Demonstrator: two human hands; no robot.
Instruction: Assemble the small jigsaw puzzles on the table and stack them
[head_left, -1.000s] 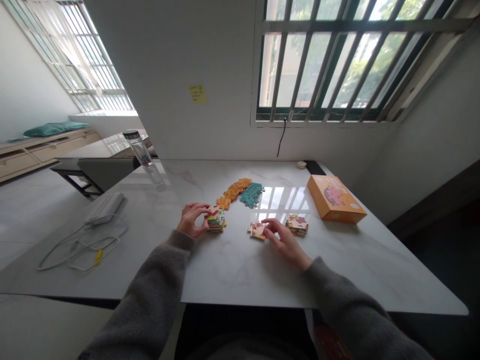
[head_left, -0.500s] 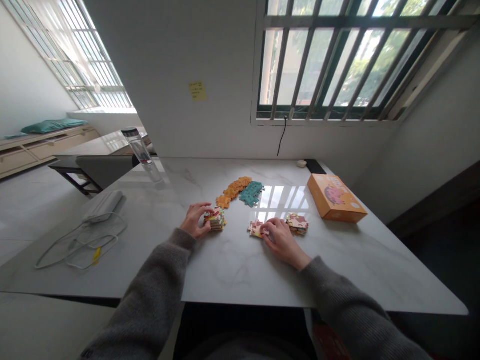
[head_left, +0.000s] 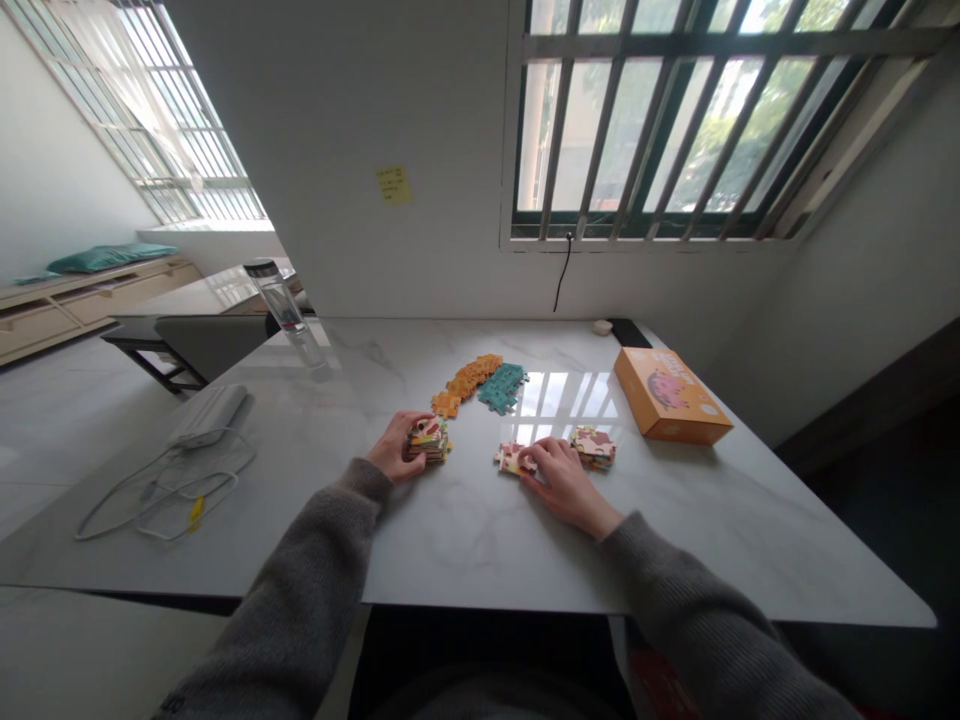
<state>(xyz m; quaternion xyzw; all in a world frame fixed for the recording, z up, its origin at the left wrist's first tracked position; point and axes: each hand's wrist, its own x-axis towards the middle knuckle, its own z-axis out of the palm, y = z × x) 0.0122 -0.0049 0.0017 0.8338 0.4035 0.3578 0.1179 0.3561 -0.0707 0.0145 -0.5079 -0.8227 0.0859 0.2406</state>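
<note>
My left hand (head_left: 397, 447) is closed around the left side of a stack of jigsaw puzzle pieces (head_left: 430, 440) standing on the table. Its thumb is at the near side and its fingers at the far side. My right hand (head_left: 562, 480) has its fingertips on pink and cream puzzle pieces (head_left: 512, 459) lying on the table. Part of those pieces is hidden under the fingers. Just beyond the right hand sits a second stack of puzzle pieces (head_left: 596, 445), pink and dark red on top.
Orange puzzle pieces (head_left: 472, 377) and teal pieces (head_left: 501, 387) lie farther back. An orange box (head_left: 670, 395) stands at the right. At the left are a white power bank (head_left: 210, 415) with a cable (head_left: 161, 530) and a clear bottle (head_left: 277, 298).
The fingers of my left hand have come down and closed more on the left stack. My right hand has stayed nearly still on the pink pieces.
</note>
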